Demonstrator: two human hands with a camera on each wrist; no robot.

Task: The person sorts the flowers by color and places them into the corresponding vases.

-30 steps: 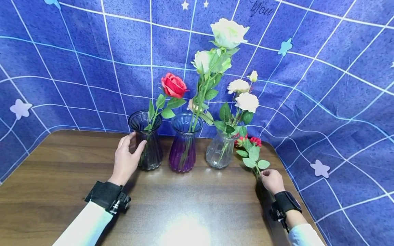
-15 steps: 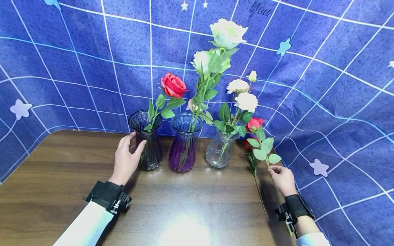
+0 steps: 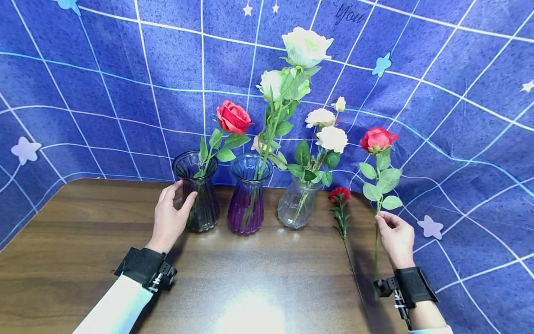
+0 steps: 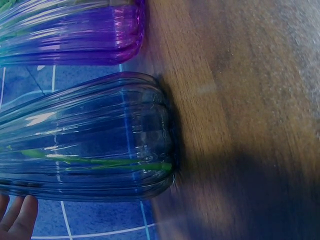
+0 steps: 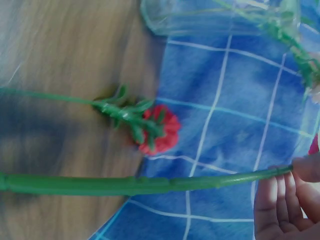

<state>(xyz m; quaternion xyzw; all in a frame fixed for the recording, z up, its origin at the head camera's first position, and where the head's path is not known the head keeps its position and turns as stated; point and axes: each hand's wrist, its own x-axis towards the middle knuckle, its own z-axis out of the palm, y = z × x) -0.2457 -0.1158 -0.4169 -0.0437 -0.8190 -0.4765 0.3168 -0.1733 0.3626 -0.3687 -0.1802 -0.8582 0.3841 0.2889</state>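
My left hand (image 3: 170,214) rests its fingers and thumb around the side of a dark glass vase (image 3: 202,204), which holds a red rose (image 3: 233,117). In the left wrist view, fingertips (image 4: 26,216) touch the wall of that vase, and a green stem shows through it. My right hand (image 3: 395,235) pinches the stem of a red flower (image 3: 377,140) with green leaves, held upright at the table's right side. The green stem (image 5: 150,185) crosses the right wrist view. A smaller red carnation (image 3: 340,195) lies on the table to its left.
A purple-blue glass vase (image 3: 246,208) with tall white roses (image 3: 306,46) stands in the middle. Right of it is a clear glass vase (image 3: 295,208) with cream flowers (image 3: 332,138). Behind the wooden table (image 3: 267,264) hangs a blue gridded cloth (image 3: 125,93).
My right hand has lifted the red flower up and to the right, away from the carnation lying on the table. The left hand has stayed at the dark vase.
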